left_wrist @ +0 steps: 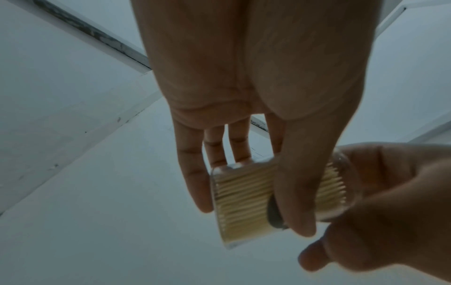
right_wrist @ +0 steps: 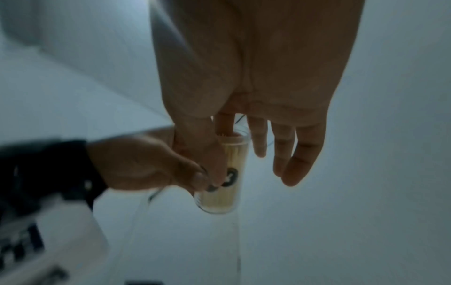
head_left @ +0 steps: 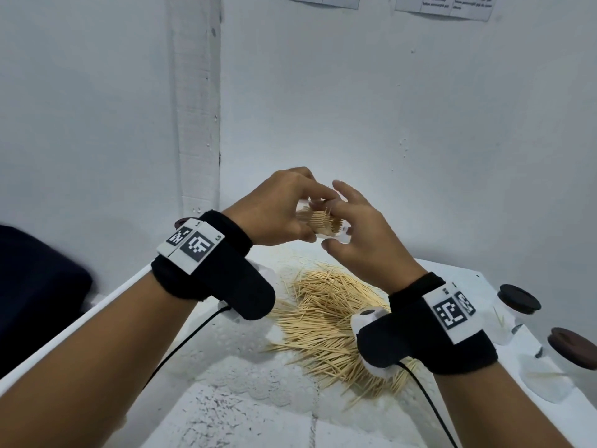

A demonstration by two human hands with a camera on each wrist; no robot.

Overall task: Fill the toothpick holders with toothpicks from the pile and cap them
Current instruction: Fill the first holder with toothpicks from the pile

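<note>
Mid-air over the desk (head_left: 232,376) right now: clear holder (head_left: 326,226) lying nearly sideways, packed tight with toothpicks, tips poking out the open mouth. Left hand (head_left: 274,210) wrapped around the holder, fingers (left_wrist: 195,173) and thumb clamped on the glass. Right hand (head_left: 365,234) at the mouth end, thumb and a finger down on the toothpick tips and rim, other fingers (right_wrist: 300,154) spread apart and loose. Looks like tamping the bundle level before capping, just a guess though. Stuff that could go sideways: holder tilted that far with no cap, so a slack push or a bit more tilt and the whole bundle slides out onto the pile (head_left: 332,318). Uneven tips sticking past the rim probably block a cap from seating. Sharp ends under a fingertip, easy poke if pressed hard. Glass looks slick, so a squeeze from one side only could let it roll out of the grip. Counts: one holder in hand, uncapped; two more holders (head_left: 513,313) standing at the right edge of the desk with dark caps (head_left: 520,299) on, each with only a few toothpicks visible inside; one loose pile, way too many sticks to count; two hands.
</note>
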